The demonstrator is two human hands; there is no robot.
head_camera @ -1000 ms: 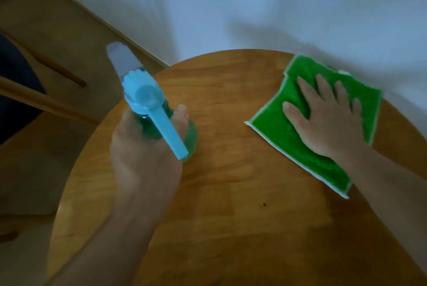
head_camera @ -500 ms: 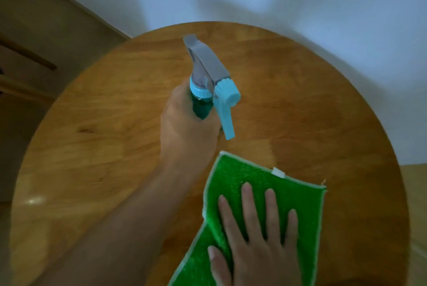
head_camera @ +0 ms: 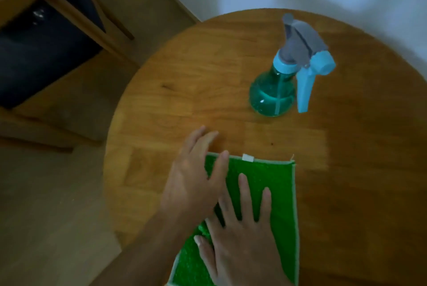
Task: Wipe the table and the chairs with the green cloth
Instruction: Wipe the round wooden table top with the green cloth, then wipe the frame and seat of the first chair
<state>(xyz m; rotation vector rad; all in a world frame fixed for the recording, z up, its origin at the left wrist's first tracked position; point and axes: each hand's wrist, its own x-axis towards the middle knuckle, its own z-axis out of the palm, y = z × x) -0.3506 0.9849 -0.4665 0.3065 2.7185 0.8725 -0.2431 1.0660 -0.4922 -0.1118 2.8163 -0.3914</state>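
A green cloth with a white hem lies flat on the round wooden table, near its front edge. My right hand presses on the cloth with straight, spread fingers. My left hand lies over the cloth's left edge, fingers straight, its tips reaching onto the bare wood. A wooden chair with a dark seat stands at the upper left, off the table.
A teal spray bottle with a grey and light-blue trigger head stands upright on the table beyond the cloth, nobody holding it. A white wall runs behind the table. Wooden floor shows to the left.
My left hand has set the spray bottle down on the table and let go of it, then come back to the cloth's left edge. The right hand stays flat on the cloth.
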